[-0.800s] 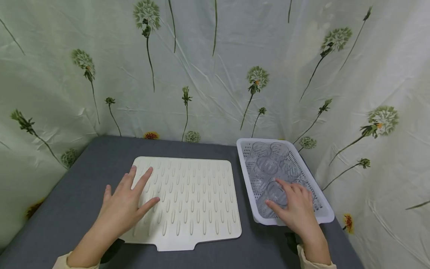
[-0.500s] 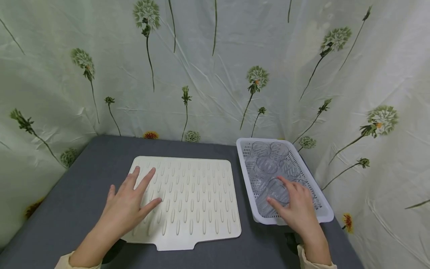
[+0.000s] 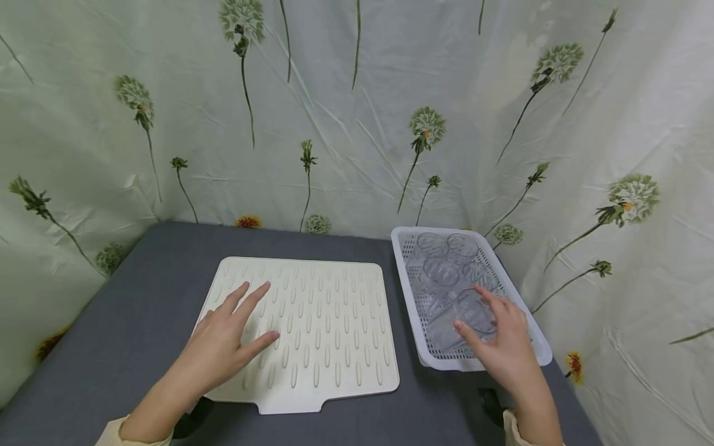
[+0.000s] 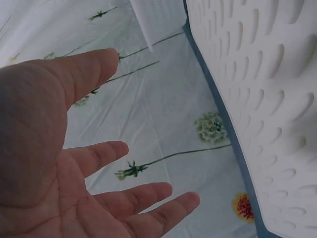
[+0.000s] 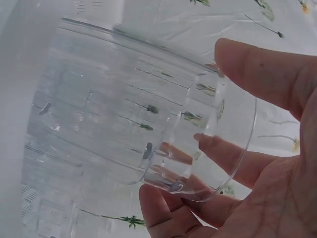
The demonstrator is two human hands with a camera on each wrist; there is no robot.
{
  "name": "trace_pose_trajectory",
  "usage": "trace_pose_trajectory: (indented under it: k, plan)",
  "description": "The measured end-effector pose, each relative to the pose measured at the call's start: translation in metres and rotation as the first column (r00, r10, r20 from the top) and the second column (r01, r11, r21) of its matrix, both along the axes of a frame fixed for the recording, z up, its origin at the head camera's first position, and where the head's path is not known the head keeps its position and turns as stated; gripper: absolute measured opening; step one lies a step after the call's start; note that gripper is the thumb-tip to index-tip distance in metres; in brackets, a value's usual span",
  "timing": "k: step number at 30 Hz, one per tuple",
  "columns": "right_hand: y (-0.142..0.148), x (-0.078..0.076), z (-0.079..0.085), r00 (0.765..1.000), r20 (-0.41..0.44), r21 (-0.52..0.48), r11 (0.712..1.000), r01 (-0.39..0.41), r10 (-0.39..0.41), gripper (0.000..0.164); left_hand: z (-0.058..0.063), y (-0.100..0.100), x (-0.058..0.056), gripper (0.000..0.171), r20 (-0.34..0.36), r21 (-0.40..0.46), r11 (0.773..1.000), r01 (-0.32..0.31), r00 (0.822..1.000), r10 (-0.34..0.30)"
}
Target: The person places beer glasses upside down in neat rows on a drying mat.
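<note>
This is a small curtained-off desk nook with household kitchenware in it. Pale, faintly shiny curtain fabric (image 3: pixel 357 167) encloses the desk (image 3: pixel 134 297) on 3 sides, hanging behind it and along its left and right. The fabric is creased and printed with green dandelion heads (image 3: pixel 427 126) on long stems and a few orange flowers (image 3: pixel 248 222), a homely pattern. The desk has a plain dark grey surface. A cream ridged draining board (image 3: pixel 309 328) and a white perforated basket (image 3: pixel 411 303) of clear tumblers (image 3: pixel 440 272) suggest a home; the surrounding room is hidden by the fabric.
</note>
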State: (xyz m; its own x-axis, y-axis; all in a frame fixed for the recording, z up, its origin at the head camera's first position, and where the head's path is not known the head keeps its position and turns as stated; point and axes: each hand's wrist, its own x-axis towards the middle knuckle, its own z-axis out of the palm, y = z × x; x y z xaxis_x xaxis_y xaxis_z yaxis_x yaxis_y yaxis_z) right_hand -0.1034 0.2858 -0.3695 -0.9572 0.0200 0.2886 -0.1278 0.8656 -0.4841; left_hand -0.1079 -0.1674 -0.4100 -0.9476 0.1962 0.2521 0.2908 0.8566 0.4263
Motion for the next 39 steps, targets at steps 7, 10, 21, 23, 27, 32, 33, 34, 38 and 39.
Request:
trace_pose_trajectory:
  k: [7, 10, 21, 23, 27, 32, 33, 34, 38, 39]
  plan:
    - [0.006, 0.005, 0.001, 0.995, -0.096, -0.071, 0.997, -0.006, -0.001, 0.073, -0.001, 0.001, 0.001, 0.081, 0.031, 0.074, 0.996, 0.041, 0.999, -0.043]
    - [0.007, 0.008, 0.002, 0.994, -0.11, -0.148, 0.989, 0.004, -0.021, 0.074, -0.001, 0.002, 0.001, 0.079, 0.032, 0.113, 0.991, 0.065, 0.997, -0.069]
    - [-0.002, 0.012, 0.002, 0.99, -0.138, -0.417, 0.909, -0.02, -0.042, 0.07, -0.004, 0.008, 0.002, 0.076, 0.029, 0.183, 0.976, 0.119, 0.992, -0.126]
    - [-0.004, 0.011, 0.002, 0.992, -0.118, -0.496, 0.868, -0.023, -0.042, 0.069, -0.005, 0.009, 0.002, 0.075, 0.02, 0.184, 0.974, 0.129, 0.991, -0.135]
    - [-0.01, 0.01, -0.001, 0.996, -0.088, -0.678, 0.732, -0.058, -0.003, 0.066, -0.007, 0.011, 0.001, 0.074, 0.012, 0.206, 0.966, 0.154, 0.987, -0.159]
    - [-0.017, 0.007, -0.008, 0.987, -0.126, -0.794, 0.585, -0.163, 0.104, 0.062, -0.014, 0.014, -0.005, 0.073, 0.002, 0.295, 0.935, 0.196, 0.979, -0.206]
    - [-0.018, 0.007, -0.01, 0.984, -0.133, -0.804, 0.567, -0.178, 0.121, 0.061, -0.016, 0.014, -0.005, 0.073, -0.005, 0.312, 0.927, 0.207, 0.976, -0.216]
    - [-0.02, 0.006, -0.011, 0.981, -0.14, -0.813, 0.55, -0.192, 0.136, 0.06, -0.017, 0.014, -0.006, 0.074, -0.012, 0.329, 0.918, 0.22, 0.973, -0.229]
    - [-0.026, 0.005, -0.018, 0.974, -0.141, -0.854, 0.476, -0.21, 0.177, 0.056, -0.021, 0.016, -0.006, 0.076, -0.037, 0.382, 0.882, 0.276, 0.958, -0.284]
    - [-0.028, 0.005, -0.02, 0.975, -0.133, -0.863, 0.463, -0.203, 0.18, 0.056, -0.021, 0.017, -0.007, 0.077, -0.047, 0.391, 0.873, 0.291, 0.954, -0.296]
